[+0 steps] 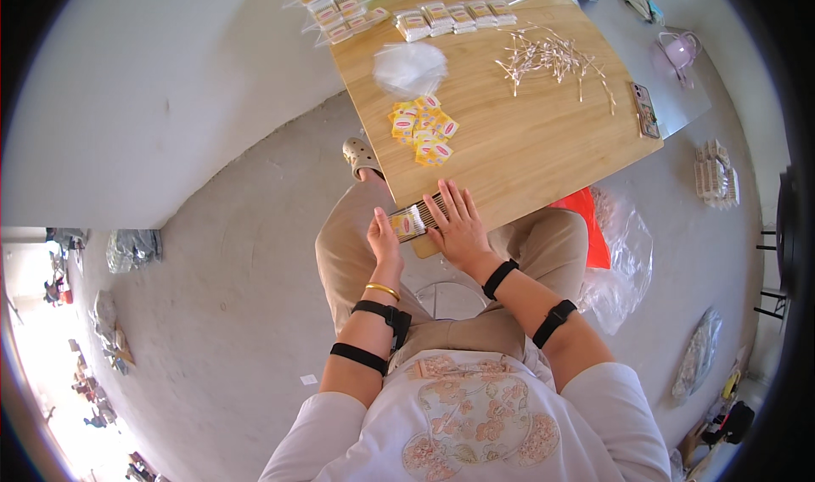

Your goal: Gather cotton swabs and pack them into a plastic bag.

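Observation:
At the table's near corner lies a small clear pack of cotton swabs (407, 224) with a yellow card inside. My left hand (385, 237) grips its left end, thumb upward; the other fingers are mostly hidden. Beside the pack, a black-and-light striped, grooved piece (434, 209) runs under my right hand (461, 230). That hand is flat, its fingers stretched out and apart, resting across the striped piece. Whether the pack lies on this piece or against it, I cannot tell. A loose pile of yellow cards (422, 129) lies just beyond, with a stack of clear plastic bags (411, 69) behind it.
Loose cotton swabs (552, 56) are scattered over the far right of the wooden table (492, 146). Filled packs (454, 18) stand in a row at the far edge. A phone (645, 110) lies at the right edge. A red bag (586, 225) hangs by my right knee.

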### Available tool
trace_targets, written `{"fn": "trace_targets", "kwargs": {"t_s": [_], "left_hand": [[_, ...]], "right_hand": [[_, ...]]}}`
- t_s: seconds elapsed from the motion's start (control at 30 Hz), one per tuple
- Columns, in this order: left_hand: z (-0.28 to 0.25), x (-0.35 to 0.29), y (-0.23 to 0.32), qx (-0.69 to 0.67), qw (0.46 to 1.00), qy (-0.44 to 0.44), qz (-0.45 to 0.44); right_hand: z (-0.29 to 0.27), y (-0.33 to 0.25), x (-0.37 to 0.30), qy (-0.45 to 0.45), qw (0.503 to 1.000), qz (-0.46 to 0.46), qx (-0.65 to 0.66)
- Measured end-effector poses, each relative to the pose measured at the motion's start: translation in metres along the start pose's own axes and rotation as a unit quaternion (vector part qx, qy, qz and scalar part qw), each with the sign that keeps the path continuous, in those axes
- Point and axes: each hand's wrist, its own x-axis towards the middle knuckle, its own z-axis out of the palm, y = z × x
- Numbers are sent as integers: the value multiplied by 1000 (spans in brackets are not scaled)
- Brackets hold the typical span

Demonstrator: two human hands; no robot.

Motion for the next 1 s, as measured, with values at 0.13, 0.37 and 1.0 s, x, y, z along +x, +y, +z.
{"fn": "trace_targets", "kwargs": {"t_s": [0.13, 0.37, 1.0], "left_hand": [[2, -5, 7, 19, 999, 13, 26], [-15, -9, 22, -22, 999, -39, -20], [-9, -14, 19, 259, 941, 31, 215]], "right_hand": [[-2, -8, 2, 1, 1000, -6, -14], [-18, 35, 4, -23, 998, 9, 64], [-5, -2, 13, -92, 993, -60, -38]]}}
